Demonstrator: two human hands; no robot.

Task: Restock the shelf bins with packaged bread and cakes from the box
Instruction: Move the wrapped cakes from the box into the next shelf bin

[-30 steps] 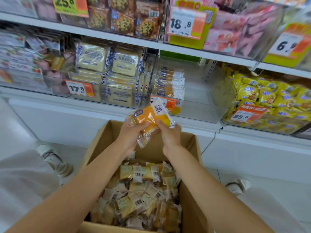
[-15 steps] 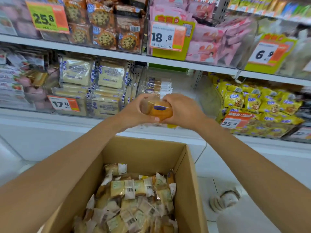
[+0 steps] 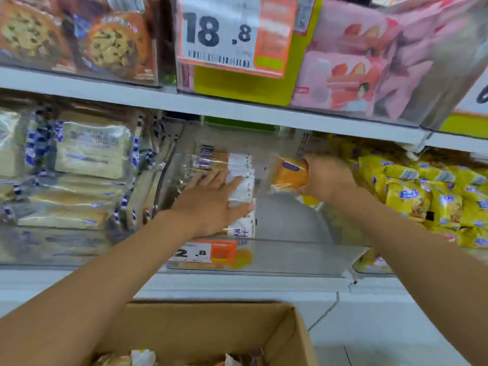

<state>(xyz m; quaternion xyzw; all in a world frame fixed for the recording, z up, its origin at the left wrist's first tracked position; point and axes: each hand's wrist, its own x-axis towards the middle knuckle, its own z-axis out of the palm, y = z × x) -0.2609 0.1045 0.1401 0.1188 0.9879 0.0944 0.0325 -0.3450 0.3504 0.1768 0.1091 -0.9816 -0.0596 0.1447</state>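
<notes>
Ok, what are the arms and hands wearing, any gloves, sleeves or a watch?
Nothing shows. The left hand and right hand are bare, no gloves, and no rings can be made out on the fingers. The left forearm and right forearm are uncovered to the frame edge: no sleeves, watch or wristband. The picture is blurred, so small details could be missed.

free: bin (image 3: pixel 303 256) right half bare | blocked: stacked packs (image 3: pixel 239 165) left, shelf edge (image 3: pixel 237 112) overhead, yellow packs (image 3: pixel 422 194) right

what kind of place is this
Likely a shop's bakery aisle: a price tag clipped to clear bins, a white shelf between rows, and the right hand holding a wrapped cake at a bin.
</notes>
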